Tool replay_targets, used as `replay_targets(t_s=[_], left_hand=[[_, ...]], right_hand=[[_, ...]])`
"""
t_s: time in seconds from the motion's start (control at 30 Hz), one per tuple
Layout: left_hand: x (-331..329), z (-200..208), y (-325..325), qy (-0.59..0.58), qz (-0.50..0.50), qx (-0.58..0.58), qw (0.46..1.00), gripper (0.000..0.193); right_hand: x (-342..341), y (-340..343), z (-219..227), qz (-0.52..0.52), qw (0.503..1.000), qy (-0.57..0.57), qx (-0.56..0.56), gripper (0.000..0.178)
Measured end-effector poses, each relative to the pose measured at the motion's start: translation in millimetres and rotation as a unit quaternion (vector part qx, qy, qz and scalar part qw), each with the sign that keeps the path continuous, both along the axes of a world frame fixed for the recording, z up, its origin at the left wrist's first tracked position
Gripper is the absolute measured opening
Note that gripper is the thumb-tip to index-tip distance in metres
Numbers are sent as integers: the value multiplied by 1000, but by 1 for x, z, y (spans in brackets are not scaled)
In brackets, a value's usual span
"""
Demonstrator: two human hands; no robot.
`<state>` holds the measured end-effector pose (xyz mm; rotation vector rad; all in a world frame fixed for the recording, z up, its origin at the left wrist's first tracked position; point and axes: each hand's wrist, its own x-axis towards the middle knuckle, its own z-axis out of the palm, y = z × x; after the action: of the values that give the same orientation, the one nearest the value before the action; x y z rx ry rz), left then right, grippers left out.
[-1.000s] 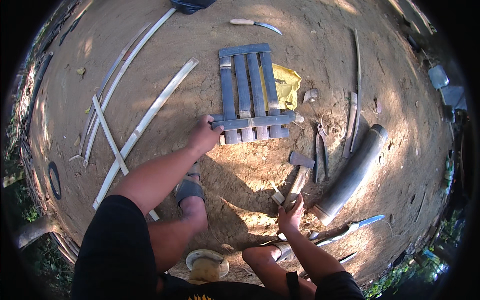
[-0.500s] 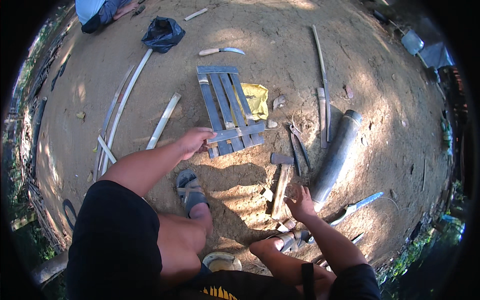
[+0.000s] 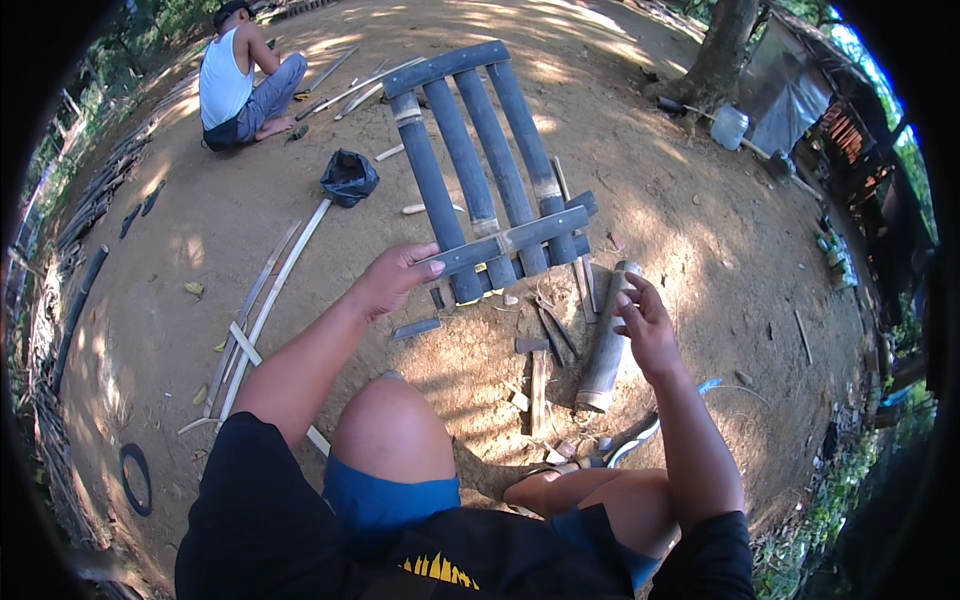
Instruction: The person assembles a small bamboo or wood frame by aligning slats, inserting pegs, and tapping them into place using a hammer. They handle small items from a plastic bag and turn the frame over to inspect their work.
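My left hand (image 3: 395,278) grips a slatted frame (image 3: 432,185) by the left end of its lower crossbar. Dark bamboo slats run between two crosspieces, and the whole piece is tilted up above the ground. My right hand (image 3: 648,330) is raised to the right of the frame, apart from it. Its thumb and fingers are curled in a pinch; what they hold, if anything, is too small to make out. Below the hands lie a hammer (image 3: 539,390) with a wooden handle, pincers (image 3: 557,328) and a thick dark bamboo tube (image 3: 606,350).
A black plastic bag (image 3: 349,182) and long bamboo strips (image 3: 268,295) lie to the left. A pale-handled tool (image 3: 635,443) rests by my right foot. Another person (image 3: 232,92) squats at the far left. A tree trunk (image 3: 728,60) and a water jug (image 3: 729,127) stand far right.
My left hand has lifted the slatted frame from near the ground. My right hand has risen from beside the hammer. The view has tilted up, bringing in more of the yard.
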<state>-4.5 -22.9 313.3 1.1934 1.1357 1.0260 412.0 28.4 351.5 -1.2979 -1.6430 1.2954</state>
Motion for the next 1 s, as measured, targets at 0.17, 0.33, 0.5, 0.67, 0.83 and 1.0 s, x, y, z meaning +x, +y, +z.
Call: replay_targets(t_s=[0.17,0.33,0.5,0.67,0.83,1.0], left_hand=[[24,99,-49,-3,-11,110,994,42],[34,137,-90,8,-1,145,989,40],[46,156,-113,-8,-13,153,988,43],[50,172,-123,-5,-53,164,985,47],[59,195,-135,-32,-52,159,985,46],[80,212,-138,-167,77,140,973,55]], right_hand=[[-41,-22,72,-22,960,278,5,59],[-34,-50,100,-1,933,359,13,56],[-40,-77,111,-44,918,394,-6,36],[-48,-95,123,-58,878,476,19,31],[-33,-108,149,-16,871,489,49,28],[-30,-111,169,-9,858,510,64,31]])
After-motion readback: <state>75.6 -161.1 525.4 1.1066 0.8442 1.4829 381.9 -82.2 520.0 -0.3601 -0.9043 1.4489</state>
